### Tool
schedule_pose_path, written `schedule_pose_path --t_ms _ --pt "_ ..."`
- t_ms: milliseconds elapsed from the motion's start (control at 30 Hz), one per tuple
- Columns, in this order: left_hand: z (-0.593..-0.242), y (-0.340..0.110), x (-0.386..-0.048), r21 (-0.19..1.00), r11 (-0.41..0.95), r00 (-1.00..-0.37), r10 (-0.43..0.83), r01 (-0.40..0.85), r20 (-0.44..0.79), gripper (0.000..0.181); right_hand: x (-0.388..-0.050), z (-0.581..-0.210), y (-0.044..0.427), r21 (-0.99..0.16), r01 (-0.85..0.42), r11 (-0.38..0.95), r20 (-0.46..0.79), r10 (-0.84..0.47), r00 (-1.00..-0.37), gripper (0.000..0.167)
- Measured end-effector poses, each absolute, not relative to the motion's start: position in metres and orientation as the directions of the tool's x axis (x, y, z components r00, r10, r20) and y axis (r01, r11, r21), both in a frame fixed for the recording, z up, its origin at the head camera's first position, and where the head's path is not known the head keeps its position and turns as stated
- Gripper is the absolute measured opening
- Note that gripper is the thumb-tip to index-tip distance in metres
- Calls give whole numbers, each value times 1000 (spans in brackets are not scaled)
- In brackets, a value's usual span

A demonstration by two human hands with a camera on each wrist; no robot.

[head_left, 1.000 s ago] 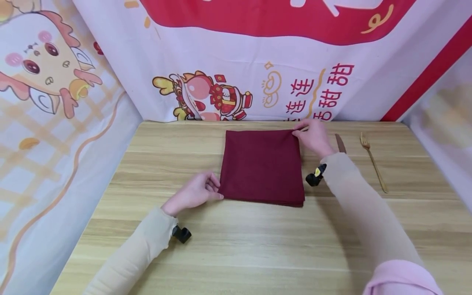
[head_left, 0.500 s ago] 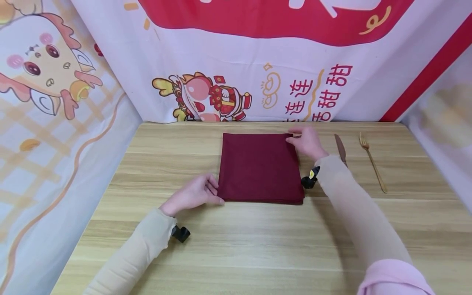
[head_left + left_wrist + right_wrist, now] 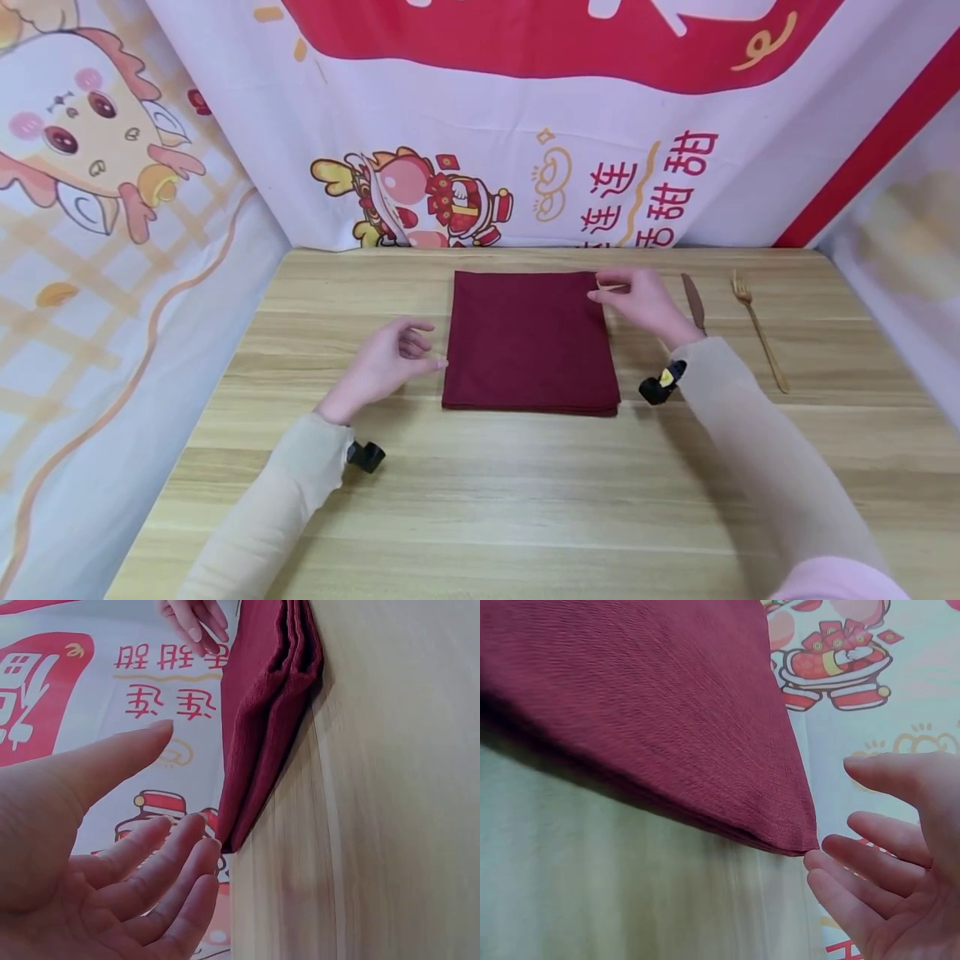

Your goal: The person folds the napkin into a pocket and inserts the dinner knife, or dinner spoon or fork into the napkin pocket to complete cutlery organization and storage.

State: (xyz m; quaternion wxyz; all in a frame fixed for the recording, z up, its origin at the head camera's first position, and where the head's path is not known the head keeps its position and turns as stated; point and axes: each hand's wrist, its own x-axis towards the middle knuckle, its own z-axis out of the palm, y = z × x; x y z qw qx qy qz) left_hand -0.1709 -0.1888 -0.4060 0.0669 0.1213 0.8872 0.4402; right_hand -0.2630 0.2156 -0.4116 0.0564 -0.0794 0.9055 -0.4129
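A dark red cloth napkin [image 3: 528, 342], folded into a layered square, lies flat on the wooden table. My left hand [image 3: 386, 362] is at its left edge, thumb and fingers spread apart. In the left wrist view, the napkin's layered folds [image 3: 277, 697] show beyond the fingers of the left hand [image 3: 112, 862], which hold nothing. My right hand [image 3: 645, 304] is by the far right corner, fingers loosely bent and parted. From the right wrist view, fingertips of the right hand [image 3: 889, 855] are close to the napkin corner; whether they touch it I cannot tell.
A knife [image 3: 693, 300] lies just right of my right hand, its lower part hidden by the wrist. Farther right is a gold fork [image 3: 759, 333]. A printed white and red cloth [image 3: 450, 100] hangs along the table's far edge.
The napkin's far right corner has settled lower, and the right hand has loosened from it and drawn slightly right. My left hand has left the near left corner, moving up and left.
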Motion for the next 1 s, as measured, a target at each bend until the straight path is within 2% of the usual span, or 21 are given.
schedule_pose_path --t_ms 367,567,833,1000 --pt "-408 -152 -179 812 530 -938 342 245 59 55 -233 -416 228 -749 -130 650 -36 -236 -971 57" --pt "-409 -131 -179 819 502 -914 400 279 67 53 -215 -415 234 -753 -161 638 -13 -259 -966 58" --pt "-412 -106 -180 830 466 -887 457 308 73 52 -189 -416 242 -749 -148 646 -48 -275 -960 61" --pt "-415 -94 -181 838 436 -868 489 327 84 52 -174 -419 246 -776 -166 608 -35 -304 -952 60"
